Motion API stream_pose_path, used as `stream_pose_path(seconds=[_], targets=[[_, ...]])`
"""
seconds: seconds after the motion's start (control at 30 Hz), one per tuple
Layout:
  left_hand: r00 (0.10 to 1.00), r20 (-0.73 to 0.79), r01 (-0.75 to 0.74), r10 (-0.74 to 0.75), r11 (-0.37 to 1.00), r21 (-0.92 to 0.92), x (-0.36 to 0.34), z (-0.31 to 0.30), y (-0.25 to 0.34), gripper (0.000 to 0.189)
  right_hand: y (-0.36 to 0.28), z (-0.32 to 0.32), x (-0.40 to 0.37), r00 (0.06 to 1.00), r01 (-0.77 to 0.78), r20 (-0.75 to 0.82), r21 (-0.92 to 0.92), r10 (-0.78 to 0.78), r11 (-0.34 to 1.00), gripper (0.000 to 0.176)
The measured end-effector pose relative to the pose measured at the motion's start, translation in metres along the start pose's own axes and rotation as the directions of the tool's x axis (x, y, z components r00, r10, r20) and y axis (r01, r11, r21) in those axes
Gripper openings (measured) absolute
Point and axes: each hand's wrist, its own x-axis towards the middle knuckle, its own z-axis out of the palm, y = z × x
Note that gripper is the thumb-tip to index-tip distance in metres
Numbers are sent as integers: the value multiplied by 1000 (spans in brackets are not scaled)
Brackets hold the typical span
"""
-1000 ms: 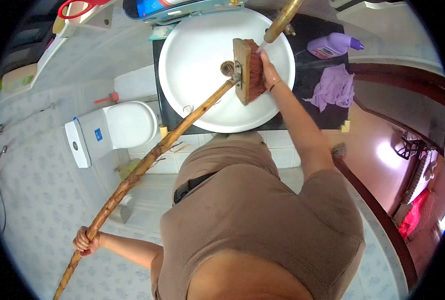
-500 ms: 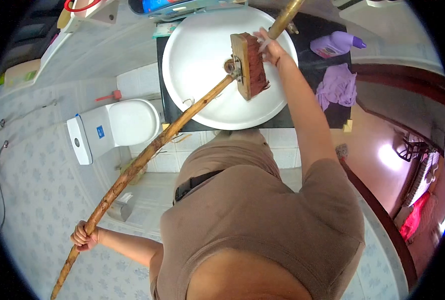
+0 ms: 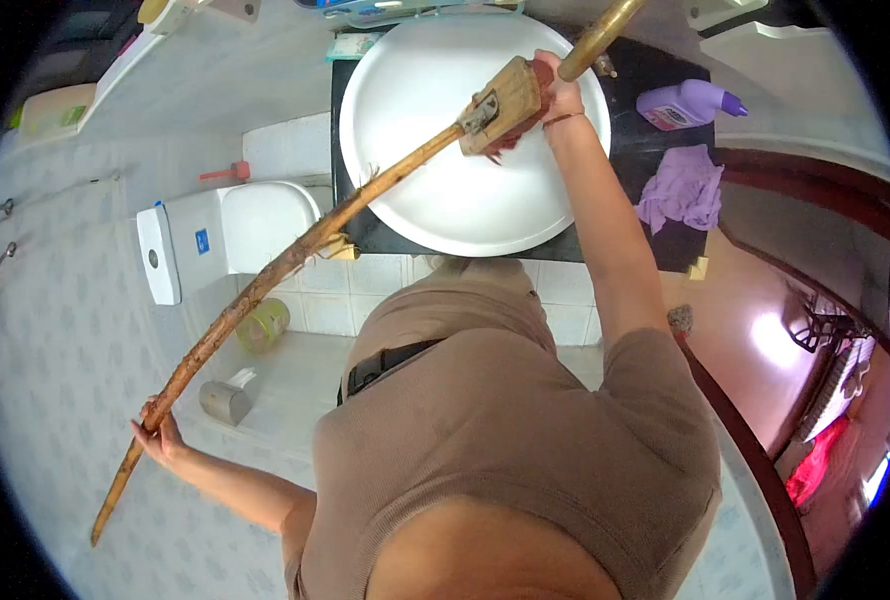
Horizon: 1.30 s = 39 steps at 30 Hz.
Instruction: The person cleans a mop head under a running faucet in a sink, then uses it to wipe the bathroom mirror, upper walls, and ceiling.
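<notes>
A long wooden stick slants across the view, with a brush head of wood and dark red bristles at its upper end, over the white basin. Near the stick's lower end, my left hand holds it, some fingers extended. My right hand touches the bristle side of the brush head, beneath the brass-coloured faucet; its fingertips are partly hidden behind the head.
The black counter carries a purple bottle and a purple cloth. A white toilet stands left of it. A green container and a grey bin are lower left.
The brush head has turned and tilted, and has moved up and right toward the faucet. My left hand has moved slightly up, its fingers looser on the stick. My right hand now touches the bristles.
</notes>
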Motion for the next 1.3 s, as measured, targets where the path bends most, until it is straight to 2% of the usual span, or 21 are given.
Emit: stream_pose_path(seconds=[0.03,0.1,0.13,0.17,0.23,0.3,0.37,0.43,0.57,0.63,0.73,0.77,0.87,0.9,0.97,1.03,1.1,1.13,1.17,1.23,1.3], targets=[[996,-88,16,-15,1000,11,3,4,-7,28,2,-6,1,1000,-4,-2,5,4,1000,22],[986,-164,44,-40,999,22,12,5,-12,27,1,-20,-1,974,-2,226,74,-15,997,19],[994,-86,66,-70,997,-46,16,1,-14,29,-1,-16,-18,997,18,70,27,-20,999,18],[996,-7,90,-91,989,-114,18,-2,-16,31,1,-32,-13,997,24,71,24,-26,999,18],[999,13,35,-34,996,-82,-4,14,-35,33,17,-80,-4,978,-144,104,-303,183,942,19],[999,34,-11,12,999,-45,-8,19,-41,34,18,-88,-19,944,-292,25,-406,329,866,24],[953,294,115,-69,983,-141,-7,14,-35,34,25,-87,-21,931,-339,-20,-424,365,840,31],[936,345,120,-72,986,-120,-7,22,-37,33,33,-80,-16,868,-484,-164,-495,470,721,37],[892,448,146,-63,977,-154,-4,32,-42,33,53,-69,-2,715,-600,23,-492,698,631,48],[849,526,169,-50,969,-180,-9,45,-47,33,60,-62,-2,705,-592,46,-512,708,622,47],[784,621,168,24,954,-248,-24,61,-40,35,80,-68,10,838,-353,-4,-766,546,537,42],[784,620,163,25,956,-246,-25,64,-34,35,84,-70,11,835,-355,-1,-766,550,536,42],[675,716,-2,179,971,-240,-39,84,-21,31,81,-65,-9,926,-222,149,-531,348,818,50],[567,794,41,217,956,-291,-39,90,-16,32,78,-65,-8,926,-217,154,-529,344,821,50],[321,918,235,232,920,-314,-60,118,-24,29,67,-63,-5,854,-395,357,-29,379,918,51],[104,951,360,291,881,-308,-74,142,-28,26,54,-47,-6,851,-418,367,44,375,907,55],[91,950,342,298,887,-311,-80,154,-28,24,57,-31,0,935,-259,259,30,243,965,60],[147,954,302,261,907,-295,-81,158,-28,24,64,-27,7,949,-235,205,-53,240,971,59],[202,953,263,225,925,-274,-82,161,-29,25,67,-26,9,948,-234,210,-47,239,971,59],[225,956,261,187,934,-244,-82,165,-28,25,52,7,-20,922,-387,-68,-178,381,905,45],[222,958,254,180,938,-235,-82,164,-27,29,91,-34,17,956,-292,-19,-48,292,955,37]])
